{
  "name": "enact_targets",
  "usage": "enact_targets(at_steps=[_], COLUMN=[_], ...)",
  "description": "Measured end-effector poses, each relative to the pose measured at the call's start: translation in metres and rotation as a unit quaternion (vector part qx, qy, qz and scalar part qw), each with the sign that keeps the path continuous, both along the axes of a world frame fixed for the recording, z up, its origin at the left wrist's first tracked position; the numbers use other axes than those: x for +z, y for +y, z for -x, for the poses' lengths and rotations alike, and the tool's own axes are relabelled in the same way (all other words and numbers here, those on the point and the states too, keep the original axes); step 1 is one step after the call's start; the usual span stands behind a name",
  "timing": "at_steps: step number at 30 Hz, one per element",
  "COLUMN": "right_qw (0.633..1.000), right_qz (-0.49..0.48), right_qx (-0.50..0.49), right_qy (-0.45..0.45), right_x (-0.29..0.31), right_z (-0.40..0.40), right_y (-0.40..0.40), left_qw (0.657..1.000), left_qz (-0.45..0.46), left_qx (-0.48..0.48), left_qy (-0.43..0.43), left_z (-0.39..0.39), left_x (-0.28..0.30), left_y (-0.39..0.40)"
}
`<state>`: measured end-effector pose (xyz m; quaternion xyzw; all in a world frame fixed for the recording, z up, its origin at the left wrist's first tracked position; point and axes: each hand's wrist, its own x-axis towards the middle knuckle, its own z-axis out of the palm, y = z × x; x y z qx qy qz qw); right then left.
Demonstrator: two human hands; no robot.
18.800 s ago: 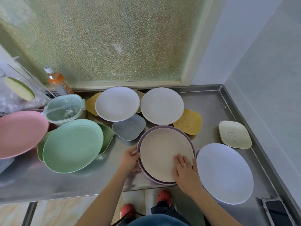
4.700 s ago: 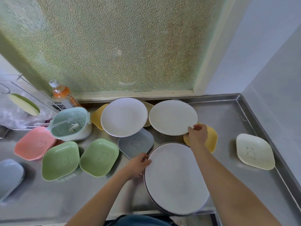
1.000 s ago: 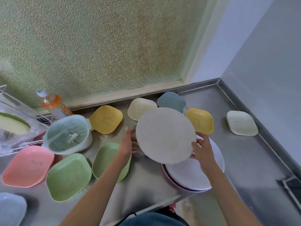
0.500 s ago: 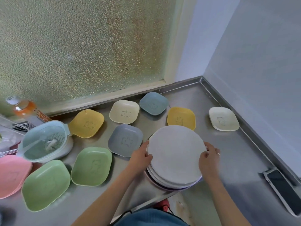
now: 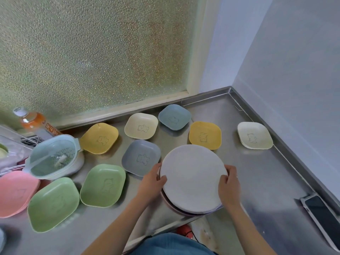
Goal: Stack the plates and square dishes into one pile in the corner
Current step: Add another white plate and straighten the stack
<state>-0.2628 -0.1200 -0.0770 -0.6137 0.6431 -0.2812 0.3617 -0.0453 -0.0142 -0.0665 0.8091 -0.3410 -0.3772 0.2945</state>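
A pile of round plates (image 5: 192, 178), pale on top with a purple one at the bottom, sits near the counter's front edge. My left hand (image 5: 151, 181) grips its left rim and my right hand (image 5: 229, 184) grips its right rim. Around it lie square dishes with a bear print: a grey one (image 5: 141, 159), two yellow ones (image 5: 99, 138) (image 5: 205, 135), a cream one (image 5: 141, 126), a blue one (image 5: 174, 116), a pale one (image 5: 254, 135) by the right wall, two green ones (image 5: 103, 184) (image 5: 53, 204) and a pink one (image 5: 15, 193).
A steel counter (image 5: 261, 181) has a raised lip along the back and right walls, meeting in the corner (image 5: 230, 88). A mint colander basket (image 5: 53, 156), an orange drink bottle (image 5: 34, 124) and a wire rack (image 5: 11, 142) stand at left. A phone (image 5: 323, 216) lies at right.
Both hands carried a pale round plate down onto the pile and now hold the pile by its rims. The camera view has tilted and shifted toward the corner.
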Motion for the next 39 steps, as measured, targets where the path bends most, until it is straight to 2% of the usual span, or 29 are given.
enact_targets(at_steps=[7, 11, 16, 29, 39], right_qw=[0.999, 0.984, 0.97, 0.972, 0.98], right_qz=[-0.031, -0.116, -0.134, -0.118, -0.114], right_qx=[-0.028, -0.076, -0.085, -0.059, -0.019], right_qy=[-0.019, -0.115, -0.182, -0.197, -0.16], right_x=[-0.005, -0.014, -0.013, -0.01, -0.006], right_z=[-0.001, 0.004, 0.002, -0.02, -0.033], right_y=[0.005, 0.009, 0.014, -0.003, -0.02], left_qw=[1.0, 1.0, 1.0, 0.998, 0.998], left_qz=[0.005, 0.017, 0.017, 0.039, 0.033], left_qx=[-0.007, -0.012, -0.001, 0.008, 0.023], left_qy=[-0.001, 0.018, 0.026, 0.045, 0.055], left_z=[-0.001, -0.004, -0.003, -0.015, -0.021], left_x=[0.0, -0.003, -0.009, -0.008, -0.002], left_y=[0.002, 0.007, 0.006, -0.003, -0.008])
